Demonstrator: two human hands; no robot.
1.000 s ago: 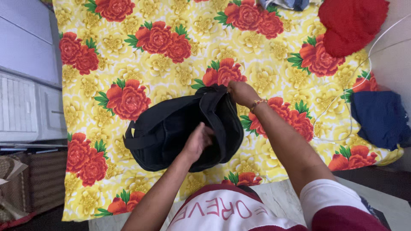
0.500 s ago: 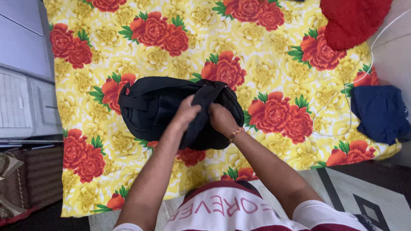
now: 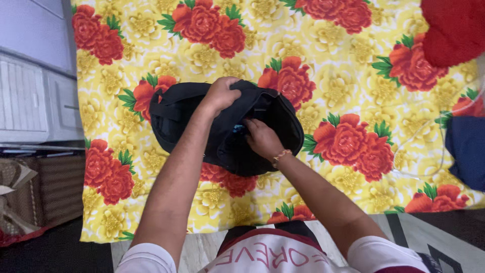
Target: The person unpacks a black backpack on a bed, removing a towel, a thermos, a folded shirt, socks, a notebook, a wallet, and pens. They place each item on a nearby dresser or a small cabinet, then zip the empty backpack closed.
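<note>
Black, soft fabric forms the bag (image 3: 177, 119), a rounded backpack-like shape that is laid flat on the bedsheet (image 3: 348, 60) near the middle of the view, with a strap seen across its 9 o'clock side. Its upper flap is gripped by the left hand (image 3: 221, 94) at the bag's 12 o'clock edge, the fingers curled shut over the cloth and the knuckles raised; the forearm is stretched up from 6 o'clock, nearly straight. The right hand (image 3: 261, 138) is pushed into the opening at the bag's centre, palm down, its fingers bent into the dark interior beside a small blue patch; whether anything is pinched there cannot be told. A beaded bracelet (image 3: 281, 156) is worn on that wrist, and the arm is angled in from 5 o'clock.

Bright yellow cloth printed with large red roses and green leaves makes up the bedsheet. A red garment (image 3: 454, 28) is bunched at 1 o'clock, well apart from the bag, and a dark blue cloth (image 3: 467, 146) lies at 3 o'clock. A pale cabinet (image 3: 30, 96) is seen at 9 o'clock.
</note>
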